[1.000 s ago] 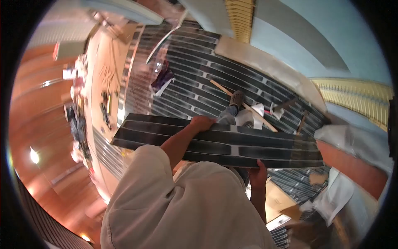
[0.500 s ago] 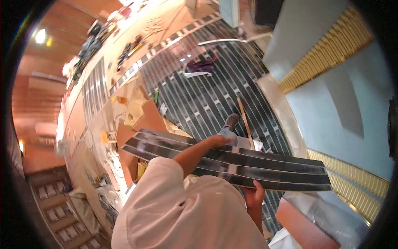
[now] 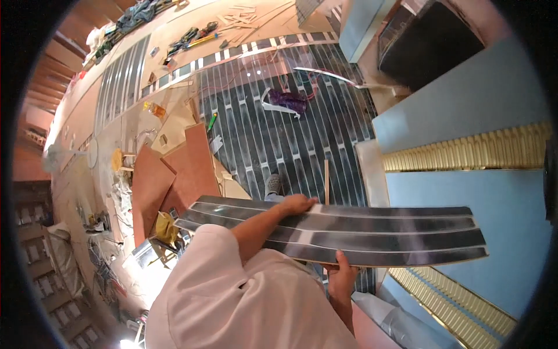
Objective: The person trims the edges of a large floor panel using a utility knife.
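Dark striped board (image 3: 401,232) is held nearly flat before the pale shirt (image 3: 256,302), above the floor (image 3: 250,145), with its length going from left to right. The right hand (image 3: 342,273) pinches the near edge, thumb on top; its other fingers go below, partly hidden. The left hand (image 3: 297,203) is closed over the far edge, but how its fingertips press underneath I cannot tell. Both hands are around the middle, probably so that the two ends balance, and they take opposite edges perhaps to prevent tipping. Beyond, at the left, brown panels (image 3: 189,160) overlap, seemingly placed there to be out of the way; farther lie a purple bundle (image 3: 288,102) and scattered wooden sticks (image 3: 238,20).
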Tool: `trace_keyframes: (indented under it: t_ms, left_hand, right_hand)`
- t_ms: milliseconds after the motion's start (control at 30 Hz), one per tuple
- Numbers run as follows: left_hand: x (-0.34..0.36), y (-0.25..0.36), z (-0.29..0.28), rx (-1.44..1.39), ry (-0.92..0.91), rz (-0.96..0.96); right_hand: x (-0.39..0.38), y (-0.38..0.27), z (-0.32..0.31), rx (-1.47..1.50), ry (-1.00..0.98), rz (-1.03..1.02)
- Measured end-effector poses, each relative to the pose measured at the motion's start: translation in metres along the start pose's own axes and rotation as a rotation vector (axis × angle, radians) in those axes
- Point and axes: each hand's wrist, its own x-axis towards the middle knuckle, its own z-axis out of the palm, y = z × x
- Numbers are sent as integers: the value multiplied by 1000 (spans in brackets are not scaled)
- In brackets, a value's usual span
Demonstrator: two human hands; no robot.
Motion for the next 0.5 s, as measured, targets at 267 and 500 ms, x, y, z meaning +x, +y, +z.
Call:
trace_keyframes:
  t_ms: [267, 500]
  left_hand:
    - [-53, -40, -274, -281, 688, -62]
    - [-90, -143, -475, -41, 1424, 102]
  right_hand:
    - [17, -55, 232, -347, -486, -598]
    - [-21, -64, 450, -537, -1091, -611]
